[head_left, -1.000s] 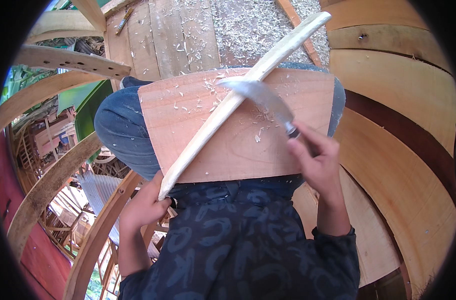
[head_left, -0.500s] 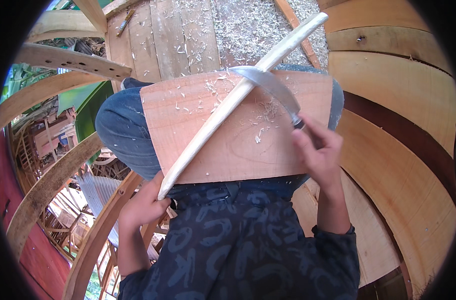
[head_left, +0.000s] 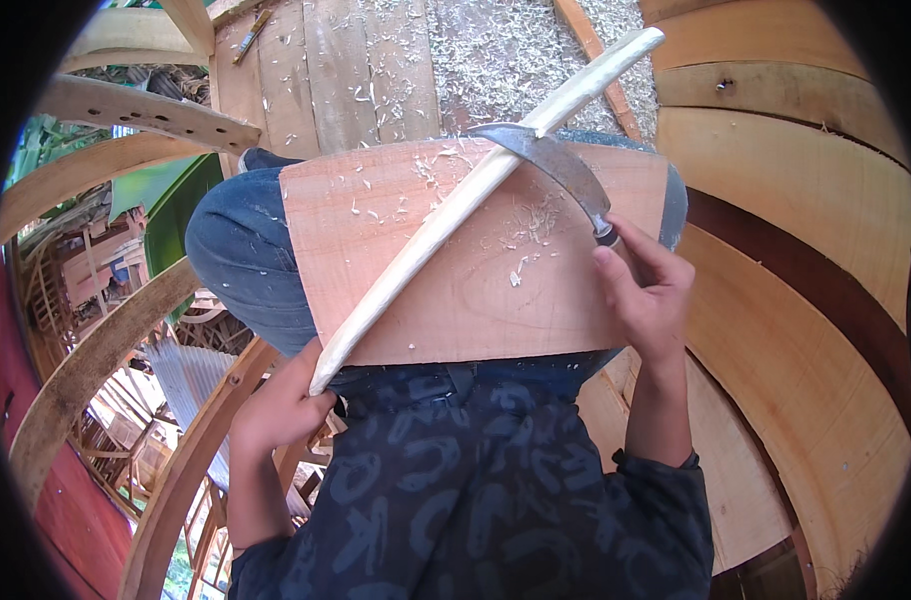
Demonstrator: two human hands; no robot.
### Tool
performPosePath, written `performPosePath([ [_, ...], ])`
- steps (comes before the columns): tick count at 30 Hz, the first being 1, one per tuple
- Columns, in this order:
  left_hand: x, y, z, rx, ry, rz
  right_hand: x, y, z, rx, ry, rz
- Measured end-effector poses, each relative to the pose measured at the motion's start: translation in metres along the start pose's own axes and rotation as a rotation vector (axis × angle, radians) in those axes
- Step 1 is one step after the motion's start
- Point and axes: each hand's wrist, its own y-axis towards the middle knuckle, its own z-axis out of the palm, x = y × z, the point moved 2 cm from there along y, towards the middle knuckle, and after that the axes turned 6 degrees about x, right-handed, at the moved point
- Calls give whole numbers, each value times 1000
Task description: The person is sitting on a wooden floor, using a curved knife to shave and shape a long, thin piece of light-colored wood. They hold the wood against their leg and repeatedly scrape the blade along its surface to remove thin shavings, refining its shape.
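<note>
A pale, peeled wooden stick [head_left: 426, 240] slants across a wooden board [head_left: 476, 300] that rests on my lap. My left hand [head_left: 281, 405] is closed round the stick's near end, just off the board's left front corner. In my right hand [head_left: 651, 290] is a sickle [head_left: 568, 170], gripped by its short dark handle, most of which the fingers hide. Its curved blade crosses over the stick toward the far end, the tip pointing left. Several curled shavings [head_left: 534, 222] lie on the board on both sides of the stick.
Wood shavings [head_left: 496, 60] cover the plank floor ahead. A narrow wooden strip [head_left: 601, 65] lies there at right. Curved planks [head_left: 806, 340] rise as a wall on my right; curved ribs [head_left: 106, 350] with open gaps stand on my left. A small yellowish tool [head_left: 251, 37] lies far left.
My right hand and the sickle have shifted slightly right, the blade turning a little. The stick's far end has moved slightly right, and my left hand slightly left and down.
</note>
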Motion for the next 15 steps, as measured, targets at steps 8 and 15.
performPosePath([
  [8, -18, -1, -11, 89, -119, -217, -2, 13, -4, -89, 105, 94],
  [15, -4, 3, -4, 10, -59, 4, -1, 9, 0, -3, 97, 75],
])
